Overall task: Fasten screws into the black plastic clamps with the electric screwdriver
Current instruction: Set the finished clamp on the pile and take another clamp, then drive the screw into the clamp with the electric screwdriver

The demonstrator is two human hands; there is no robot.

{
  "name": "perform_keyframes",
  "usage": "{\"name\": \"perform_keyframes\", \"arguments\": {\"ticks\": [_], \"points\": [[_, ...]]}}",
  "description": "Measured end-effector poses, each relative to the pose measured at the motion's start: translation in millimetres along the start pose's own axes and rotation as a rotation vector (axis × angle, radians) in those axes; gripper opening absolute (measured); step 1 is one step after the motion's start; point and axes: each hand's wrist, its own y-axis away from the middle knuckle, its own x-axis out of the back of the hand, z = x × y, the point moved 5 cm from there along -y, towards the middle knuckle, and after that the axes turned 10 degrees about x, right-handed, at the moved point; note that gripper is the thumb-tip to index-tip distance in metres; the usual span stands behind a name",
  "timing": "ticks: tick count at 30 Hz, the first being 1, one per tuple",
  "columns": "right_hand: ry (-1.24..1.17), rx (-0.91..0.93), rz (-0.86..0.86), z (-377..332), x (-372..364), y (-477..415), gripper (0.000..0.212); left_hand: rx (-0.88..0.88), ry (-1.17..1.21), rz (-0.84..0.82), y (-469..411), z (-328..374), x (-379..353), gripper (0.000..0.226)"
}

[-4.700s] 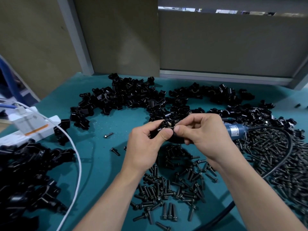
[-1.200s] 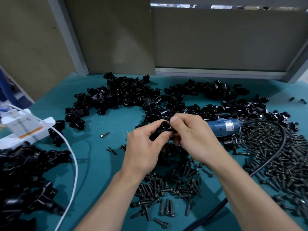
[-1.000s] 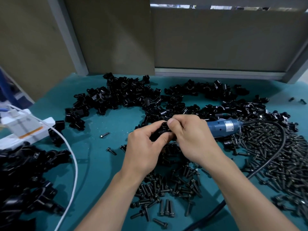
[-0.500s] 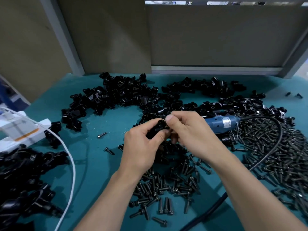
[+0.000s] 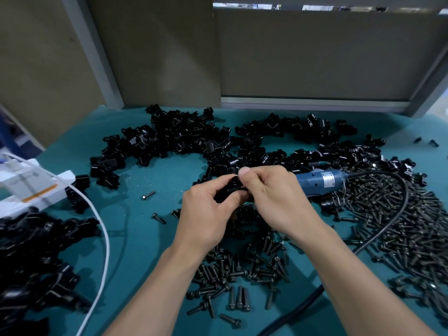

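Two hands meet above the teal table [image 5: 145,238]. The left hand [image 5: 206,219] grips one black clamp [image 5: 230,190] with curled fingers and thumb, and the right hand [image 5: 274,197] pinches its top; I cannot tell whether a screw sits there. One blue electric screwdriver [image 5: 320,181] lies just behind, long axis left to right, cord end rightward, its label too small to read. Loose clamps [image 5: 174,139] and screws [image 5: 242,275] lie in heaps beyond counting.

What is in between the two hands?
A black plastic clamp: the left hand grips it and the right hand pinches at its top. The head view shows this.
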Motion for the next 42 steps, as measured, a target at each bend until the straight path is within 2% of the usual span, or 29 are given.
{"name": "perform_keyframes", "arguments": {"ticks": [3,7,11,13,15,18,19,22,26,29,32,38,42], "points": [[-0.082,-0.033,-0.064,2,-1,0,0.034,-0.01,0.001,0.003,0,-1,5,0.028],[0.023,-0.046,-0.038,3,-2,0,0.055,-0.018,-0.013,-0.003,0,3,2,0.025],[-0.068,-0.071,-0.095,5,2,2,0.043,-0.019,0.012,-0.008,-1,1,3,0.026],[-0.015,-0.073,-0.071,6,1,2,0.052,-0.022,0.001,-0.026,0,3,1,0.036],[0.0,-0.081,-0.042,7,0,3,0.056,-0.014,-0.026,-0.029,1,3,-1,0.035],[-0.114,-0.103,-0.052,8,0,5,0.033,0.027,-0.035,-0.021,0,-4,-1,0.023],[-0.101,-0.102,-0.052,9,-1,6,0.033,0.05,-0.03,-0.024,0,-7,-1,0.022],[0.003,-0.09,0.002,9,-3,6,0.054,0.082,-0.015,-0.028,0,-9,-3,0.028],[-0.1,-0.088,-0.004,10,0,6,0.046,0.096,-0.017,-0.042,0,-11,-4,0.027],[-0.003,-0.067,0.075,9,3,5,0.059,0.124,0.018,-0.052,0,-12,-6,0.027],[-0.01,-0.178,0.137,17,11,6,0.064,0.183,0.066,-0.043,-2,-16,-5,0.028],[-0.233,-0.612,0.197,59,35,42,0.046,0.341,0.27,0.0,-2,-26,3,0.022],[-0.616,-0.896,0.336,63,27,63,0.045,0.463,0.413,-0.044,-2,-32,-1,0.013]]}}
